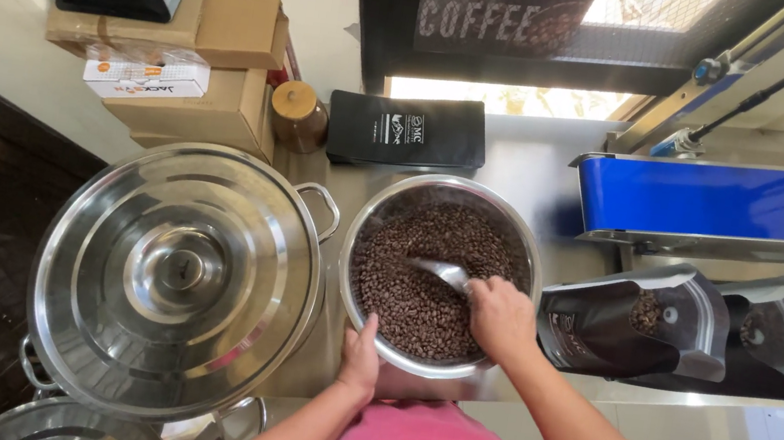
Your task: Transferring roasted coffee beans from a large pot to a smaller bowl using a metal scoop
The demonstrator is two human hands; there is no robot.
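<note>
Bright daylight enters through the window (509, 96) at the top, washing out its panes. Glare streaks the pot lid (178, 273) below and left of it. The left edge lies in dark shadow. Wide-angle distortion bends the edges; focus stays sharp.

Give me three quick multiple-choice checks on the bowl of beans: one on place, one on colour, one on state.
1. Where is the big lidded pot relative to the bowl?
A. to its left
B. to its right
C. stacked inside it

2. What colour is the machine at upper right?
A. red
B. blue
C. green

3. How do the pouches right of the bowl stand?
A. sealed flat
B. open at the top
C. torn in half

Answers: 1 A, the pot sits left of the bowl; 2 B, its panel is blue; 3 B, beans show through the open mouths. The right hand holds a scoop; the left hand grips the rim.
</note>
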